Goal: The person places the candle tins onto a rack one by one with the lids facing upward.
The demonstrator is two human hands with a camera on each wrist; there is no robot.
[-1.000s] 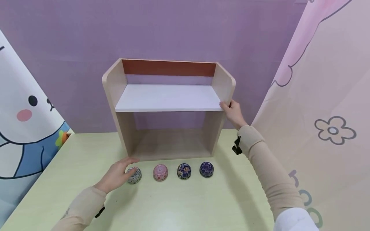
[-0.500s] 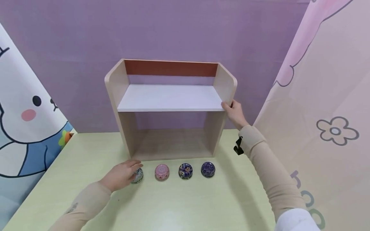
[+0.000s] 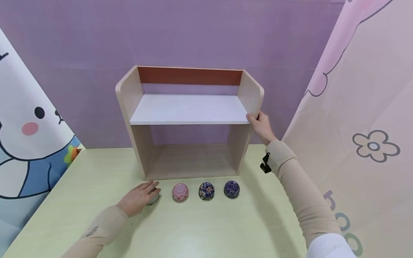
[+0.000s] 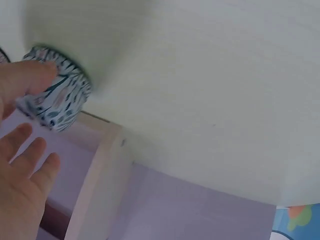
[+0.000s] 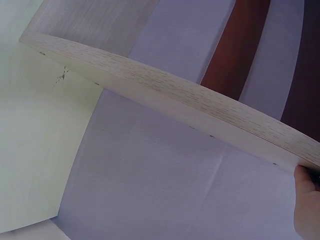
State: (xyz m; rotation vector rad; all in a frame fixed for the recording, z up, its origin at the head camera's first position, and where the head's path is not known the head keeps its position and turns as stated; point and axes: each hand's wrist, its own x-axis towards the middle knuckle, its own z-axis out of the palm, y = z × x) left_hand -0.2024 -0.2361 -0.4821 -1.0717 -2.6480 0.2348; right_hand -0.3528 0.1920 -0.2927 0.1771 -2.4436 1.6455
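My left hand (image 3: 137, 197) is at a small round tin (image 3: 153, 199) with a white and blue-green leaf pattern, in front of the shelf's left end. In the left wrist view the thumb lies against the side of this tin (image 4: 65, 92), and three other fingertips show apart from it; the index finger is hidden. My right hand (image 3: 262, 127) grips the right side panel of a small wooden shelf unit (image 3: 188, 109), thumb at the front edge, other fingers mostly hidden behind. The right wrist view shows the panel's edge (image 5: 165, 92) and part of that hand (image 5: 307, 205).
To the right of the patterned tin stand a pink tin (image 3: 180, 192), a navy floral tin (image 3: 206, 191) and a dark purple tin (image 3: 231, 189) in a row on the pale table (image 3: 200, 229). A purple backdrop (image 3: 193, 32) hangs behind the shelf, with printed cloths on both sides.
My left hand has moved slightly right and covers more of the leaf-patterned tin. The right hand keeps its grip on the shelf unit, and the other tins stay put.
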